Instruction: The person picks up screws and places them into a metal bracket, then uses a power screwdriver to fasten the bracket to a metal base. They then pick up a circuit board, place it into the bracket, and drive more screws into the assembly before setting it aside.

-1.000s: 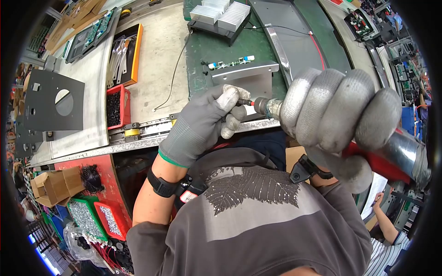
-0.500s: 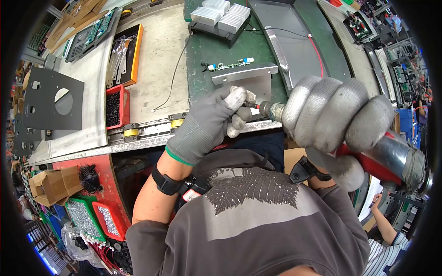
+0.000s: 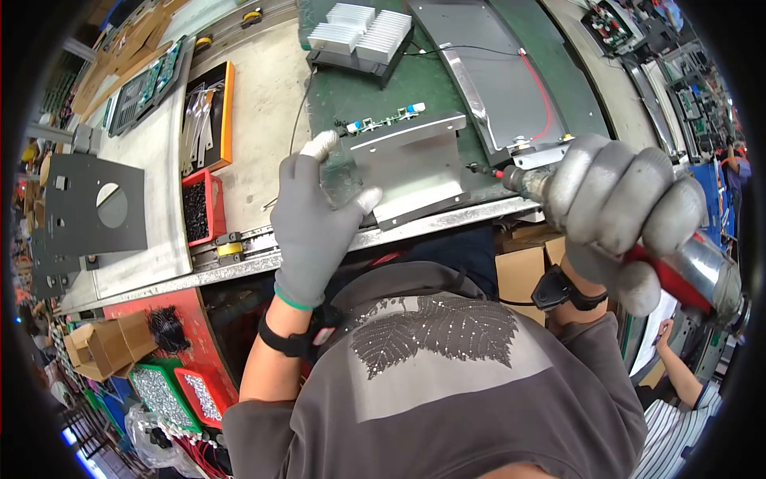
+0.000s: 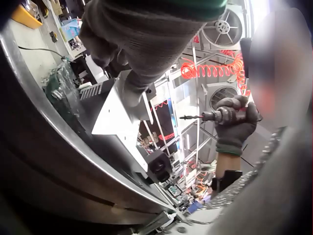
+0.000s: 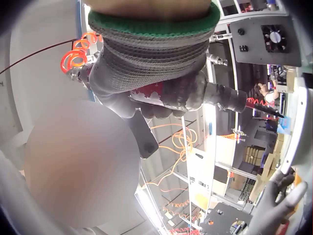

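Left grey-gloved hand (image 3: 309,219) has left the dark driver bit (image 3: 477,168); its thumb and forefinger spread beside the bent silver metal bracket (image 3: 415,172), near front edge of the green bench (image 3: 339,92). Right grey-gloved hand (image 3: 626,203) curls around red-and-silver power screwdriver (image 3: 678,279) (bit in free air). Red plastic bin (image 3: 215,211) holds small black parts (image 3: 194,211).

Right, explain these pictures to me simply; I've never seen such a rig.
There's no robot, only a person. The largest picture is taken from the head, looking forward and down; the other two from each wrist. The gloved right hand grips a red-and-silver power driver, its bit near a bent metal bracket. The gloved left hand is at the bracket's other end, thumb and forefinger spread; I can't tell whether it touches. Behind the bracket, on the workbench, lie a circuit board and a finned heatsink; a red bin of small black parts sits there.
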`<move>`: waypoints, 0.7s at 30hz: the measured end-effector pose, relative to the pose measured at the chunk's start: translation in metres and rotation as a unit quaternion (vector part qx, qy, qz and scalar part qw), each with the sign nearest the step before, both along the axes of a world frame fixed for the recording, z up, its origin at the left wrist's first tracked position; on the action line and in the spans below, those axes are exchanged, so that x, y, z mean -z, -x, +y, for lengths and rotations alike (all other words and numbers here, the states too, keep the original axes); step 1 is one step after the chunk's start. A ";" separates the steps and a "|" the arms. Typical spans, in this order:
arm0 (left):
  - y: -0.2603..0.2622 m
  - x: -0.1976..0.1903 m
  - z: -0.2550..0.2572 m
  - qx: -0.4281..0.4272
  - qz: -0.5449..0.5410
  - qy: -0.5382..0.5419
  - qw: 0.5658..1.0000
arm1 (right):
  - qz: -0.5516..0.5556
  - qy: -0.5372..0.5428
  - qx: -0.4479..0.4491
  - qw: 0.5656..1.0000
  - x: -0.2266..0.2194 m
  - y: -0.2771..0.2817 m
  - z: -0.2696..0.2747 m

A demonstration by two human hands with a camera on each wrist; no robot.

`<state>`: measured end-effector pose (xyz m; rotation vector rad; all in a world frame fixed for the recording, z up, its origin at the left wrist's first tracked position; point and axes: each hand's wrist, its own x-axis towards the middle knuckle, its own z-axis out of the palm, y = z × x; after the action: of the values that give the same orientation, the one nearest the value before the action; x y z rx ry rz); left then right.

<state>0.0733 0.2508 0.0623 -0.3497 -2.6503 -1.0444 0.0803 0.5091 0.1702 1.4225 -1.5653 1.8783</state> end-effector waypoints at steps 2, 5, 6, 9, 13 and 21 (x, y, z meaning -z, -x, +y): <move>0.011 -0.006 0.010 0.005 -0.108 -0.016 0.994 | 0.001 0.009 0.012 1.000 0.001 -0.002 0.012; 0.049 0.040 0.012 0.146 -0.055 -0.132 0.979 | 0.013 0.047 -0.001 0.999 0.005 -0.003 0.025; 0.054 0.039 0.010 0.150 -0.054 -0.133 0.978 | 0.015 0.046 0.003 0.999 0.004 -0.005 0.030; 0.061 0.031 0.011 0.181 -0.240 -0.211 0.930 | -0.022 0.008 0.056 0.998 0.001 -0.018 0.043; 0.056 0.009 0.022 0.125 -0.392 -0.266 0.872 | -0.045 0.002 0.079 0.996 0.007 -0.022 0.060; 0.061 0.022 0.039 0.099 -0.406 -0.429 0.801 | -0.119 0.091 0.231 0.961 0.011 -0.042 0.061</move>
<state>0.0121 0.2897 0.0405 0.0654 -2.3343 -2.7924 0.1219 0.5700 0.1597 0.6944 -1.6046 1.8855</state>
